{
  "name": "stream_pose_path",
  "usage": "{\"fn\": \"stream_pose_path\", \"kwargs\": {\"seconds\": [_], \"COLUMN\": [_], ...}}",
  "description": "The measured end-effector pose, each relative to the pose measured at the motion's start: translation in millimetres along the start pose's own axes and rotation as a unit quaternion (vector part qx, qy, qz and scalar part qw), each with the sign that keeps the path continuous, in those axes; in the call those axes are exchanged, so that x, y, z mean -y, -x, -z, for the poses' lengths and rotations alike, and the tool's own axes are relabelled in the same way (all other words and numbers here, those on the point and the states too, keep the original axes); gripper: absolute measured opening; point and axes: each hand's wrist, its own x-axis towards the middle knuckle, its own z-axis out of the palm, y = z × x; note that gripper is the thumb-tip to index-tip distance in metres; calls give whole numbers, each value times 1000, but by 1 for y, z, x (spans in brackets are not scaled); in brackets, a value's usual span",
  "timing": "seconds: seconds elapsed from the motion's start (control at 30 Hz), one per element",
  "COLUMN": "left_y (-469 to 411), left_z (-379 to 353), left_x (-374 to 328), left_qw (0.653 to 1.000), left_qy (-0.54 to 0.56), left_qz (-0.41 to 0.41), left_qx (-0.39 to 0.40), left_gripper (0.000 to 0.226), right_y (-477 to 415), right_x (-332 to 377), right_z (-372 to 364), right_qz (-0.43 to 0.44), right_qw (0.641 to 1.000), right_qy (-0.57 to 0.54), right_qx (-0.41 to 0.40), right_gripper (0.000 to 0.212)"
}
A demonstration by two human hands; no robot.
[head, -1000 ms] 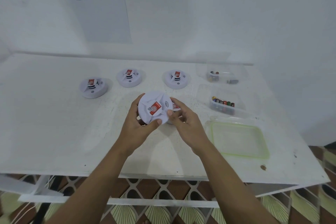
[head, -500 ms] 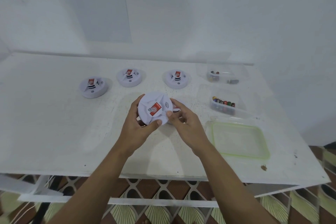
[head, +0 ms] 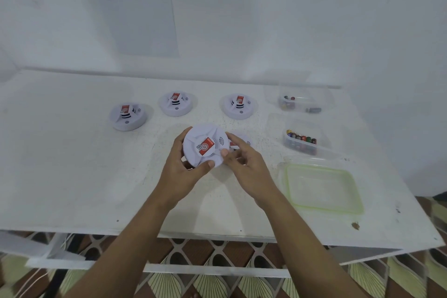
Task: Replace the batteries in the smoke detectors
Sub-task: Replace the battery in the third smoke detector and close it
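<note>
A round, smooth white plastic smoke detector (head: 205, 146) with a red label sits clasped between the left hand (head: 180, 172) at 9 o'clock and the right hand (head: 244, 167) at 3 o'clock.

The smoke detector (head: 205, 146) is smooth matt white plastic with a glossy red label, the desk (head: 72, 164) scuffed painted white, the tray (head: 323, 189) clear greenish plastic.
</note>
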Motion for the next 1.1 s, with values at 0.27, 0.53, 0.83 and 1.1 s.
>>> {"fn": "stream_pose_path", "kwargs": {"seconds": [0.27, 0.53, 0.83, 1.1], "left_y": [1, 1, 5, 1], "left_z": [28, 66, 93, 104], "left_x": [-6, -7, -15, -20], "left_qw": [995, 992, 993, 992], "left_qy": [38, 5, -38, -68], "left_qz": [82, 112, 112, 103], "left_qx": [51, 49, 30, 30], "left_gripper": [61, 61, 67, 67], "right_y": [-5, -9, -11, -18], "right_x": [7, 12, 22, 31], "right_z": [-13, -47, -70, -78], "right_qz": [-12, -13, -6, -2], "right_qw": [1000, 1000, 999, 998], "right_qy": [16, 11, 5, 15], "right_qx": [21, 26, 41, 58], "right_gripper": [47, 46, 37, 45]}}
